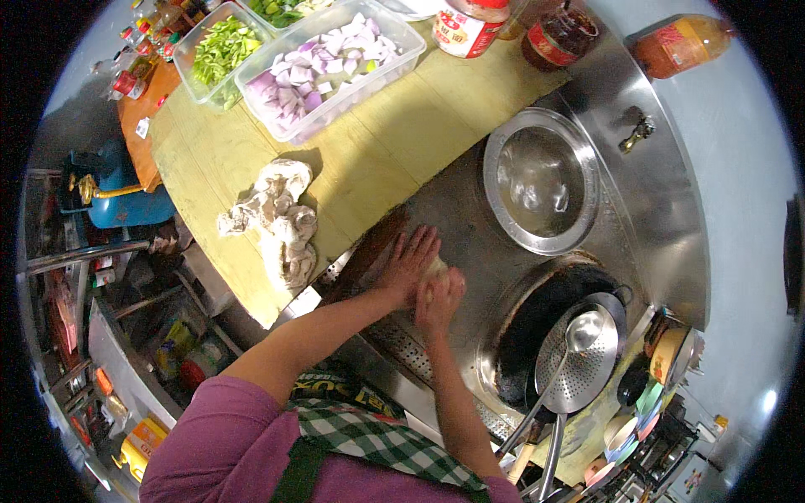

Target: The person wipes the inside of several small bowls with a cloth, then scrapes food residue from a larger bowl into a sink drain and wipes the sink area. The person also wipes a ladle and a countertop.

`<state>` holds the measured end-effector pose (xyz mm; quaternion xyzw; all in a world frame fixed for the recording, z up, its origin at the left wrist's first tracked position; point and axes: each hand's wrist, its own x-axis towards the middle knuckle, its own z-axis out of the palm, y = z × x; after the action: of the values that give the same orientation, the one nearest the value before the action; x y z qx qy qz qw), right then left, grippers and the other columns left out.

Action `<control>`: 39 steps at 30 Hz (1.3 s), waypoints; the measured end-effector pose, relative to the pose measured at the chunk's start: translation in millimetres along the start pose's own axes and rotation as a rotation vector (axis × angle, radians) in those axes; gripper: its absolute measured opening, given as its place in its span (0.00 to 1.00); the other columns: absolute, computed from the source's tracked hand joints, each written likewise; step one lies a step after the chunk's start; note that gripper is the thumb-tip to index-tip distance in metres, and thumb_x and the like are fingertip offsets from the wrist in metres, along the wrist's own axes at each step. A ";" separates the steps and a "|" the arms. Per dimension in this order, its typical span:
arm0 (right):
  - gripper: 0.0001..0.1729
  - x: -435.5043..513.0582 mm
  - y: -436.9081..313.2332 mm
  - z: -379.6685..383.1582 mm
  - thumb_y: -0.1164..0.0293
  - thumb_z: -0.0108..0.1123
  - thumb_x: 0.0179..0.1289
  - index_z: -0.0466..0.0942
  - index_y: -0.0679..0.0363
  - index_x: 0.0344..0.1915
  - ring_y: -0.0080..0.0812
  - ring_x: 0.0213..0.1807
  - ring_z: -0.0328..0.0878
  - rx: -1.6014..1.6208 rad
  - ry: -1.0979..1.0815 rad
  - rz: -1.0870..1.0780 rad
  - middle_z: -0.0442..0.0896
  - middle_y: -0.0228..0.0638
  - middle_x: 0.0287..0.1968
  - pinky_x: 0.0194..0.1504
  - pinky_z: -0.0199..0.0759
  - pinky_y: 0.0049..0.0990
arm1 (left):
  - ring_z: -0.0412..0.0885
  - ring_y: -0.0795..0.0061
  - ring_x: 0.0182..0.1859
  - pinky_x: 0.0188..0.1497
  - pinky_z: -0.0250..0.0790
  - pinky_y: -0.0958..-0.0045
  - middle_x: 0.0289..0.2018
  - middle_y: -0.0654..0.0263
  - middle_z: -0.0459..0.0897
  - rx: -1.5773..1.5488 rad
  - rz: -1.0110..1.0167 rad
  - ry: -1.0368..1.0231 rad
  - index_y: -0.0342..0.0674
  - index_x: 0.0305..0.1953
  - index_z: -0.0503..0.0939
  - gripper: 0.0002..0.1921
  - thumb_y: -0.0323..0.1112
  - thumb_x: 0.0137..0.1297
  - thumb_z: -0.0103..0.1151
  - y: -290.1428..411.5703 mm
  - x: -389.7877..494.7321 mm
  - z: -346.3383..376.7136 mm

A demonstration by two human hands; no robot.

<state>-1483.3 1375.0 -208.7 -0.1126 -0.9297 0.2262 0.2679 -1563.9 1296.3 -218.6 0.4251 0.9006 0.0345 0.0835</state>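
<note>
My left hand point(410, 259) is stretched flat above the stainless steel stove top point(465, 236), its fingers slightly apart. Right beside it, my right hand point(439, 298) is curled around a pale item point(434, 269), perhaps a cloth, which lies against the left palm. Most of that item is hidden by the fingers. Left of the hands, a crumpled, stained white cloth point(283, 220) lies on a yellow wooden counter board point(371, 157). To their right, a dark wok point(528, 314) sits in the stove, with a perforated strainer point(582, 371) and a metal ladle point(585, 331) resting in it.
A steel basin point(494, 182) of water stands behind the wok, near a brass tap point(636, 135). Plastic containers of chopped onion point(308, 75) and chopped greens point(220, 53) stand on the board beside sauce jars point(468, 28). Stacked bowls point(629, 434) are at the lower right.
</note>
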 end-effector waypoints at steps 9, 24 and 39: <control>0.12 39.2 33.3 -6.6 0.69 0.58 0.53 0.76 0.65 0.36 0.51 0.57 0.61 0.347 0.076 0.215 0.69 0.49 0.49 0.56 0.57 0.43 | 0.33 0.56 0.72 0.67 0.29 0.41 0.70 0.52 0.38 -0.216 0.009 -0.225 0.31 0.67 0.44 0.57 0.69 0.47 0.54 -3.3 -2.2 -18.2; 0.17 -10.1 -3.0 -7.9 0.61 0.63 0.51 0.76 0.55 0.40 0.51 0.57 0.60 0.196 0.161 0.181 0.67 0.46 0.52 0.57 0.51 0.47 | 0.36 0.56 0.72 0.70 0.31 0.50 0.70 0.52 0.39 -0.032 -0.168 0.074 0.32 0.67 0.45 0.47 0.55 0.55 0.53 -4.1 6.2 11.3; 0.06 81.3 52.6 1.8 0.66 0.61 0.44 0.75 0.53 0.18 0.36 0.30 0.74 0.244 -0.673 -0.540 0.77 0.36 0.32 0.26 0.64 0.34 | 0.36 0.59 0.72 0.69 0.32 0.49 0.70 0.56 0.40 0.114 -0.082 0.011 0.36 0.67 0.49 0.39 0.47 0.58 0.46 -1.8 6.1 12.6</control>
<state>-1547.2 1447.1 -199.0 0.2464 -0.9278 0.2801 0.0113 -1566.8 1299.7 -231.9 0.3919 0.9181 -0.0182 0.0555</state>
